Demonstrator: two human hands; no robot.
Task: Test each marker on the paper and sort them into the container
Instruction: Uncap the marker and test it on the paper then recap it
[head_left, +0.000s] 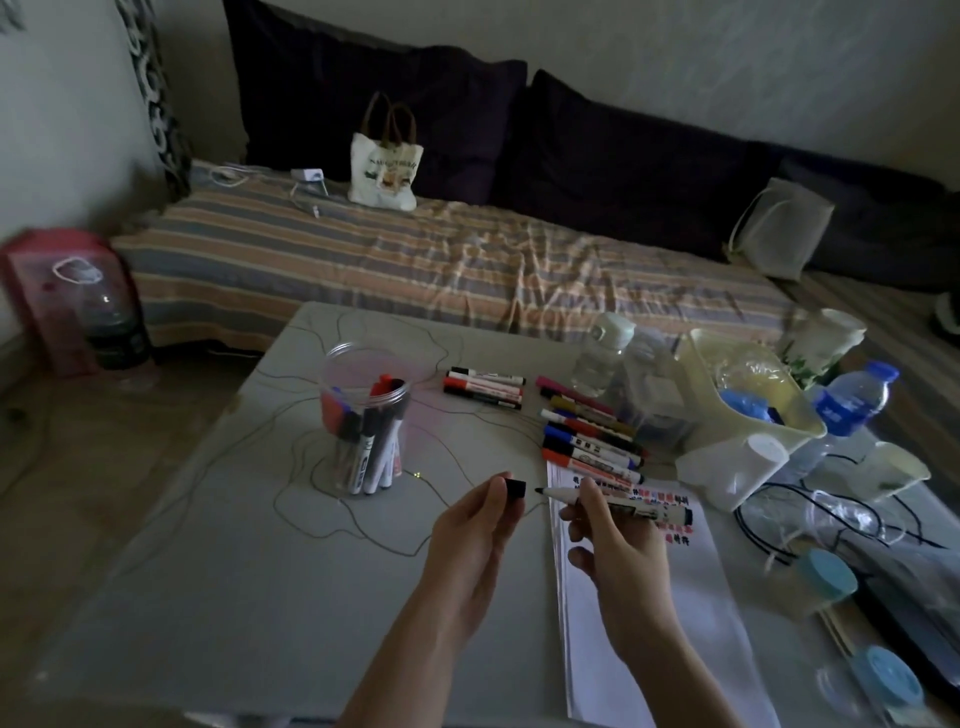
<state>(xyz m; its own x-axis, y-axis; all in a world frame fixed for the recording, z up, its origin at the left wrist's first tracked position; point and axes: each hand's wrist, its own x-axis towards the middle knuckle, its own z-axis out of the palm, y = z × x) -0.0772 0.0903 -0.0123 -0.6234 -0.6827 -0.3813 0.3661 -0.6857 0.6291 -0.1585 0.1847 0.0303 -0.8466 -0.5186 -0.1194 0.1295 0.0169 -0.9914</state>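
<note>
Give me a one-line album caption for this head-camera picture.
Left hand holds a black cap, right hand an uncapped black marker above white paper, beside a clear plastic jar.

Open grey table (218, 545) on my near left, only thin wire loops (322, 519) lying flat across it, so a hand can sweep there freely. Far left of my hands stands the clear jar (366, 415), upright, markers poking above its rim; its mouth is open from above. Between the jar and the loose markers (587, 436) there's a bare lane of tabletop. Those markers lie in two clusters on the far right, just past the paper (649, 597). To the right it's crowded: water bottles (852, 400), a pale plastic tub (748, 395), a tipped white cup (737, 467), black cords (831, 519) and blue-lidded jars (826, 577) wall that side off.
</note>
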